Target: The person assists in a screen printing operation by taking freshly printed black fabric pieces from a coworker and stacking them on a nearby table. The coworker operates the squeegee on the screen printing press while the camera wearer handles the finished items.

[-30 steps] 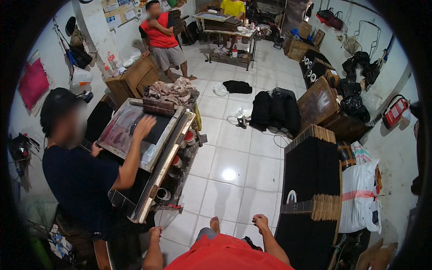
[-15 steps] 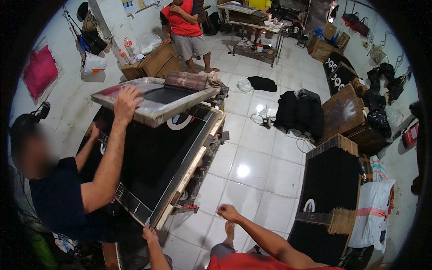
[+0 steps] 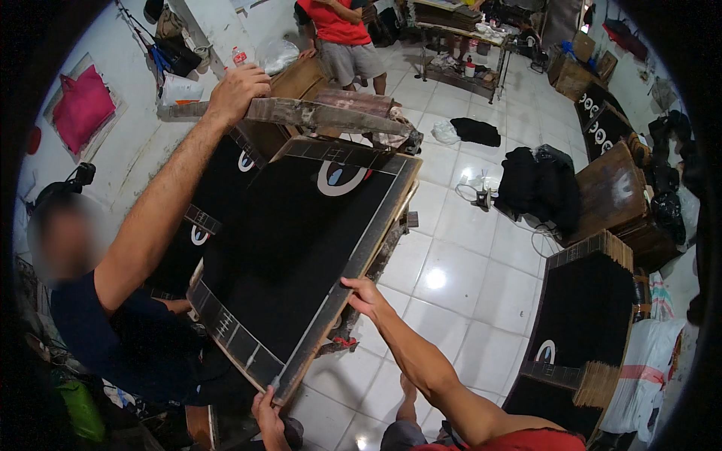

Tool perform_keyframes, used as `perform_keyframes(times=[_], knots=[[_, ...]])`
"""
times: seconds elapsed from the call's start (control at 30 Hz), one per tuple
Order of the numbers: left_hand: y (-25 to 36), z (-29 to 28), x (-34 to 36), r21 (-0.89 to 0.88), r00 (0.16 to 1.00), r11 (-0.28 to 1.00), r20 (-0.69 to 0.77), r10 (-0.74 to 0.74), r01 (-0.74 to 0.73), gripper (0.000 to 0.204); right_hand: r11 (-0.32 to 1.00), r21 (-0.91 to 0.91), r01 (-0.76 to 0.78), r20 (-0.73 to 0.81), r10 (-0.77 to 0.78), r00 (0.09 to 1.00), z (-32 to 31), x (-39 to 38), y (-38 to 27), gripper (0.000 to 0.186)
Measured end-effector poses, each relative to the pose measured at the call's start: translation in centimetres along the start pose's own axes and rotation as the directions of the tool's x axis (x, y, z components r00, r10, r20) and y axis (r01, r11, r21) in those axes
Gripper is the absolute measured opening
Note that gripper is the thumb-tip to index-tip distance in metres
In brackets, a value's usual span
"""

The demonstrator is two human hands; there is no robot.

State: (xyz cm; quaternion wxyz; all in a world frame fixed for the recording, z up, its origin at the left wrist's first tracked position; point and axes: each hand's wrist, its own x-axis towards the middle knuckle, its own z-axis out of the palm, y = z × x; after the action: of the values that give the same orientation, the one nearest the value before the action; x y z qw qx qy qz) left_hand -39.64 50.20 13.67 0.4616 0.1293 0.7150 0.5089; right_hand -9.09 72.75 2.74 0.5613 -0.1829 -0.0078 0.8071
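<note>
A flat board [image 3: 316, 331] covered in black fabric [image 3: 263, 240] lies tilted in front of me, with a white, blue and red eye-like print [image 3: 343, 177] at its far end. My left hand [image 3: 268, 413] grips the near corner. On the right long edge, my right hand [image 3: 362, 295] holds on with its thumb on top and its fingers underneath. Across the board, a co-worker's raised hand [image 3: 239, 92] holds up a worn printing frame [image 3: 320, 115]. That person's other hand [image 3: 179, 305] is at the board's left edge.
A worktable [image 3: 382, 252] stands beneath the board. At right are stacked boards with black fabric [image 3: 590, 301], a wooden box [image 3: 609, 192] and a white sack [image 3: 650, 368]. Black cloth bundles [image 3: 532, 184] lie on the tiled floor. Another person [image 3: 342, 37] stands at the back.
My right hand has moved from the air onto the board's right edge. The board has lifted and shifted from the table. The co-worker's printing frame has swung up higher.
</note>
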Motion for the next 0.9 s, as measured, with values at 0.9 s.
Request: perform_keyframes(times=[0.9], knots=[[12.8, 44.3, -32.9, -0.056, 0.041, 0.235, 0.921, 0.388, -0.970, 0.071, 0.638, -0.068, 0.767, -0.155, -0.766, 0.624, -6.3, -75.1, -4.1, 0.047]])
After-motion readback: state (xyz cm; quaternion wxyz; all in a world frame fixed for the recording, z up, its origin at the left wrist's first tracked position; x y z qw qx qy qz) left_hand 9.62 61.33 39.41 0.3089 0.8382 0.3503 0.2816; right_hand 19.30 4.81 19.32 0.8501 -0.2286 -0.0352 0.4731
